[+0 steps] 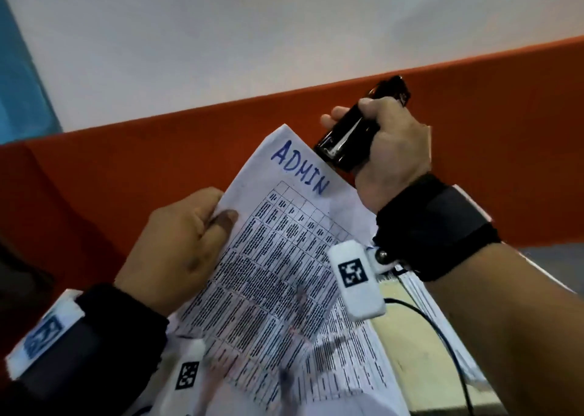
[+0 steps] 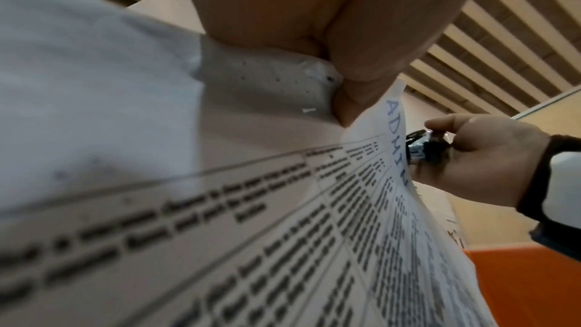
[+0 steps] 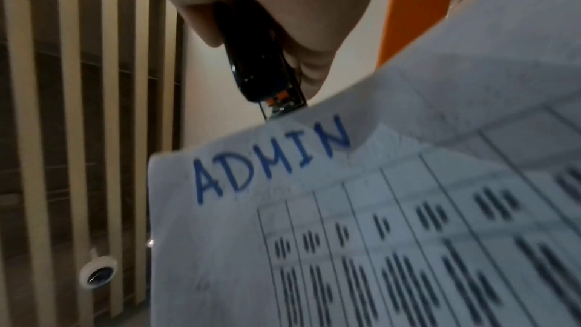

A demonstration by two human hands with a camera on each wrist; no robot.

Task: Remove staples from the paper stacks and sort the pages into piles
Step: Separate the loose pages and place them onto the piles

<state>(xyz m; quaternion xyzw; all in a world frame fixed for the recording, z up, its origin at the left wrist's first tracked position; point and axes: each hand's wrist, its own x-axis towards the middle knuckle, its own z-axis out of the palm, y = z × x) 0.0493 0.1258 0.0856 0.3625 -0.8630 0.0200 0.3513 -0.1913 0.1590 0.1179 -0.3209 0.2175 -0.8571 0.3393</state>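
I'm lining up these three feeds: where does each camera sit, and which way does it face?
Head: worn on the head, looks down at the ADMIN page; both hands show, left hand, right hand.
Left wrist: looks along the left thumb, up the page.
Right wrist: looks along the right hand at the black stapler.
All three share the page and stapler.

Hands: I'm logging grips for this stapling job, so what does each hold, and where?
Left hand pinches the ADMIN page at its upper left edge; right hand grips the black stapler around its middle.
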